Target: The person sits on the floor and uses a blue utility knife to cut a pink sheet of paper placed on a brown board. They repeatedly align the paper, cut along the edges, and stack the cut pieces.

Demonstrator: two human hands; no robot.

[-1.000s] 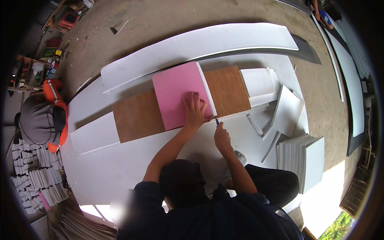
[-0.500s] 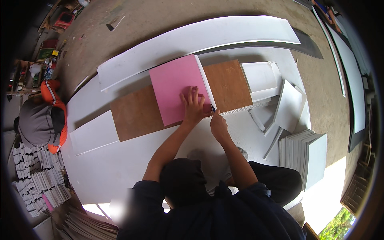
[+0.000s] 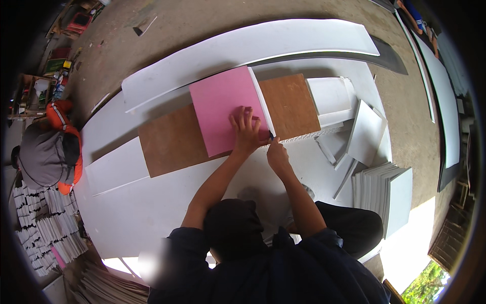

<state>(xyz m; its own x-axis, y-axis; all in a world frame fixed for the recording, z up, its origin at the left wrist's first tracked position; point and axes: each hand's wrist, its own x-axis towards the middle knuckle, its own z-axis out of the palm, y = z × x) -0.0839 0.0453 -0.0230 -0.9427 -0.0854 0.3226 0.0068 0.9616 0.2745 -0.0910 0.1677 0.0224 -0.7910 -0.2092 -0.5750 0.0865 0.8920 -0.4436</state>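
Both hands sit higher along the pink sheet's right edge than half a second ago, when the right hand was lower, near the sheet's bottom corner; the camera view has shifted a little too. Left hand (image 3: pixel 246 133) lies palm-down on the pink sheet (image 3: pixel 223 114), fingers spread flat and open, pressing near its right edge, forearm reaching up from the lower middle. Right hand (image 3: pixel 277 154) is just beside it, fingers curled closed around a small dark cutter (image 3: pixel 271 137) whose tip meets the sheet's right edge; how tightly it grips, cannot tell. Wrists nearly touch.

Pink sheet lies tilted on a brown board (image 3: pixel 288 104), which shows on both sides of it; a thin white strip (image 3: pixel 263 104) runs along the pink sheet's right edge. Brown board rests on large white panels (image 3: pixel 131 213) spread over a dirt-grey concrete floor (image 3: pixel 202 25). One long curved white panel (image 3: pixel 253 48) lies beyond the board. Cut white pieces (image 3: pixel 367 131) lie to the right, tilted and overlapping, and a stack of grey-white square sheets (image 3: pixel 387 195) sits further right. At the left a person in a grey top and orange cap (image 3: pixel 48 152) crouches beside rows of stacked white strips (image 3: pixel 43 233). Bright daylight and greenery at the lower right corner.
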